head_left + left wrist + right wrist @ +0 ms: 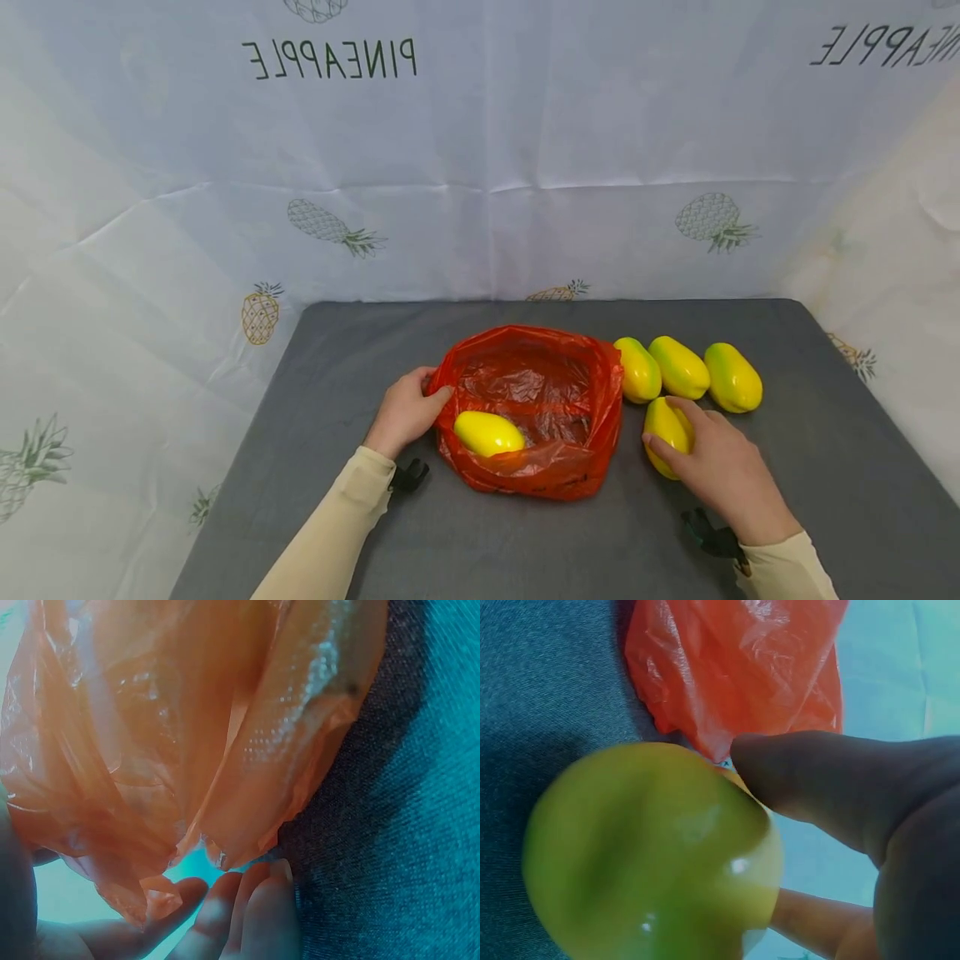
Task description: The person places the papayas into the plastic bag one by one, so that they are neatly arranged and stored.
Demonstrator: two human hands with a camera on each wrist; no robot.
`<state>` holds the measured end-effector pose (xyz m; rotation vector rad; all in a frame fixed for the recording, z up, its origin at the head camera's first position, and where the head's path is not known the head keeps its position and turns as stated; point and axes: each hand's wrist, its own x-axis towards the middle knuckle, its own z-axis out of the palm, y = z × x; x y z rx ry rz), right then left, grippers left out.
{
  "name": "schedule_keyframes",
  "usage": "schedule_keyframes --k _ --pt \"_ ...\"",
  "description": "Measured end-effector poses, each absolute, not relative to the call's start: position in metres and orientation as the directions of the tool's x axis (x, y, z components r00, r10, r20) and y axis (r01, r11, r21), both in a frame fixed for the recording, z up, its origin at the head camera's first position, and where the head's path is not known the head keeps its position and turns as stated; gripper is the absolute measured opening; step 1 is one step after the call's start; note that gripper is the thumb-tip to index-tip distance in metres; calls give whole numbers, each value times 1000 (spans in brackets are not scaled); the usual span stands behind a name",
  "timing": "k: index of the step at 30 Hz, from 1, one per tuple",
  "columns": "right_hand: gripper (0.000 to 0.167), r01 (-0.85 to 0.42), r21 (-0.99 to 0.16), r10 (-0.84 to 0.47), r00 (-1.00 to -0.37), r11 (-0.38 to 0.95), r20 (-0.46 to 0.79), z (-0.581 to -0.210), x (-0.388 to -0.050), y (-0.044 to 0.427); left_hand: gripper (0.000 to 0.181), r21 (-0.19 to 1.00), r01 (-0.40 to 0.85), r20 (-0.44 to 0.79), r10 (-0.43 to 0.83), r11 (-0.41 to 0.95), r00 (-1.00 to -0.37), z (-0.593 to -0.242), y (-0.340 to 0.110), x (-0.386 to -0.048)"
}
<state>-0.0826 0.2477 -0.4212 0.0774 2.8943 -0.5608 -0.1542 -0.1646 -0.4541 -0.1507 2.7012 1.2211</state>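
Observation:
A red plastic bag (525, 467) lies with its mouth spread wide on the grey table, and one yellow papaya (489, 433) rests inside near its front left. At the bag's left rim, my left hand (408, 410) pinches the thin plastic between thumb and fingers. In the left wrist view the crumpled bag (180, 735) hangs above my curled fingers (262, 907). To the right of the bag, my right hand (716, 458) grips a yellow-green papaya (667, 433) from above, thumb on its near side. That papaya (645, 855) fills much of the right wrist view, beside my thumb (802, 772).
Behind my right hand lie three more papayas: one (637, 371) against the bag's right side, a middle one (678, 367) and one farthest right (733, 377). A white cloth printed with pineapples (525, 233) hangs behind the grey table (510, 550).

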Motion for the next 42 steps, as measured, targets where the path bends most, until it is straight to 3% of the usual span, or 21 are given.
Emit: schedule_keyframes --k 22,32,42 --pt "84 87 -359 23 -984 929 -179 -416 -80 253 51 738 -164 -203 -17 654 -979 -454 -163 -154" --pt "83 40 -364 -4 -993 930 -122 -392 -73 252 53 736 -184 -225 -21 651 -974 -451 -163 -151" --pt "80 -56 -379 -73 -997 924 -30 -359 -90 228 58 752 -193 -213 -45 631 -976 -454 -162 -142"
